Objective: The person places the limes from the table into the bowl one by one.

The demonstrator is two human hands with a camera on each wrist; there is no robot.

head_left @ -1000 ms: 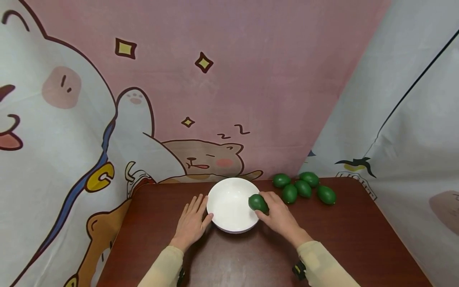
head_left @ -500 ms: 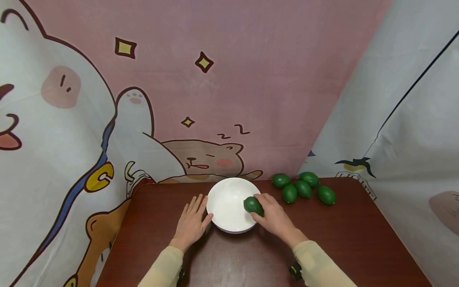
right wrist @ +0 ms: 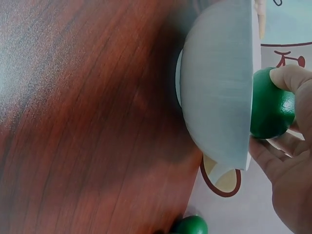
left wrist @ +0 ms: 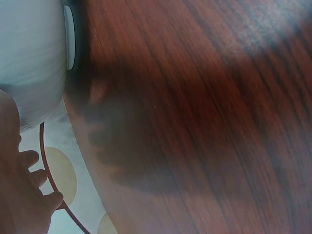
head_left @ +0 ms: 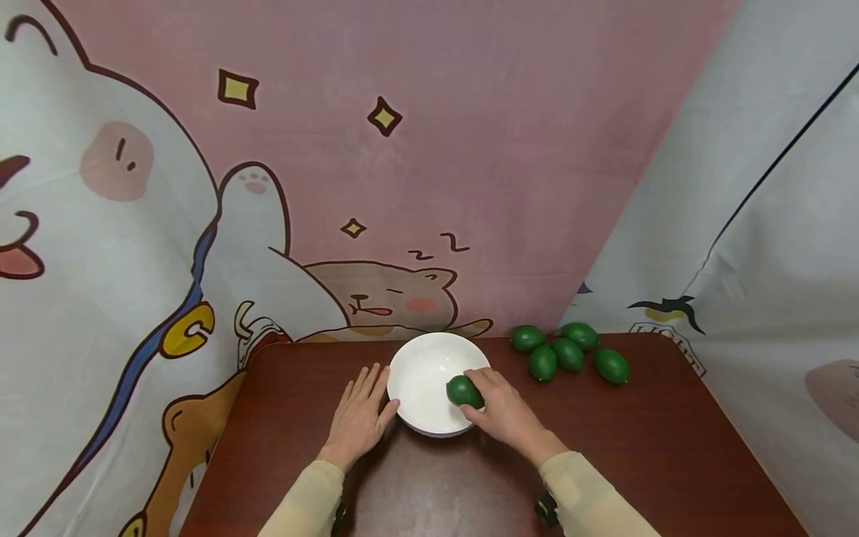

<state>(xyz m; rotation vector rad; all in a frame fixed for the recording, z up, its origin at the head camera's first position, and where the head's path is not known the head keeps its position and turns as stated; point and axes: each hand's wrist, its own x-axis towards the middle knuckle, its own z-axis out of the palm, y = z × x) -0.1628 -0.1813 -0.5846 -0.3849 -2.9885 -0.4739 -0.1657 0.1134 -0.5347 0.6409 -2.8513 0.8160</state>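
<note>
A white bowl (head_left: 423,388) stands on the dark wooden table, its outer wall (right wrist: 219,87) filling the middle of the right wrist view. My right hand (head_left: 506,410) grips a green lime (head_left: 464,391) between thumb and fingers, over the bowl's right side. In the right wrist view the lime (right wrist: 270,107) sits at the rim, its lower part hidden behind the wall. My left hand (head_left: 359,418) rests with straight fingers against the bowl's left side; the left wrist view shows that hand (left wrist: 24,180) beside the bowl (left wrist: 34,53).
Several more limes (head_left: 567,353) lie grouped at the back right of the table (head_left: 644,447). A printed cartoon cloth (head_left: 523,149) hangs right behind the table's far edge.
My right hand has carried the lime leftward and slightly nearer, from the bowl's right rim to over its inside. The left hand and the bowl have stayed in place.
</note>
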